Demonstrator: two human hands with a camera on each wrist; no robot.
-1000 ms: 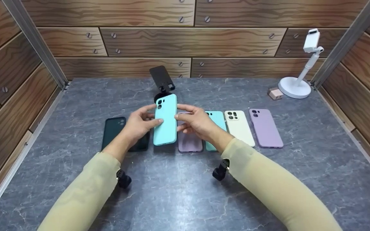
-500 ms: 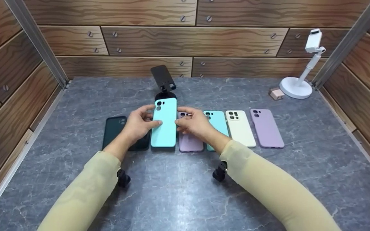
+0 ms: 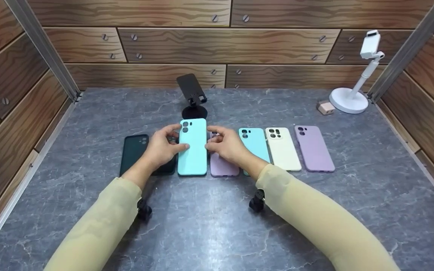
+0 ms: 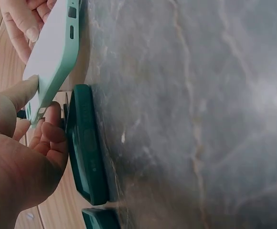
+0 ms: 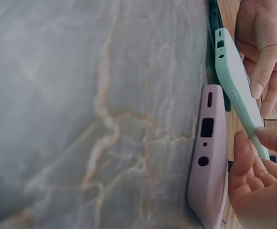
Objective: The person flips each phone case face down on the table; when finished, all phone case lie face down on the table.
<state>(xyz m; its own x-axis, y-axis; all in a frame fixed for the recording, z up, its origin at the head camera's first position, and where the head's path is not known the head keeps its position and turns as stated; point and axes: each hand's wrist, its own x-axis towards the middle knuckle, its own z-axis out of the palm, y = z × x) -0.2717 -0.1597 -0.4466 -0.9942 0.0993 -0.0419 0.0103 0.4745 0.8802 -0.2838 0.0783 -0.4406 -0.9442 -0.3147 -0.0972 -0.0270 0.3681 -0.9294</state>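
Light turquoise silicone phone case (image 3: 192,147), camera cutouts at far end, held between both hands: left hand (image 3: 161,147) pinches its left edge, thumb on the back, right hand (image 3: 227,145) pinches its right edge. Wrist views show near end down on the grey marble table (image 3: 217,210), far end tilted up. Just left, dark green case (image 3: 133,150) flat; just right, mauve case (image 3: 222,167) under right hand. Further right: turquoise case (image 3: 254,145), cream case (image 3: 281,148), lilac case (image 3: 314,148). Far behind, black phone stand (image 3: 192,96); far right, white stand (image 3: 356,86).
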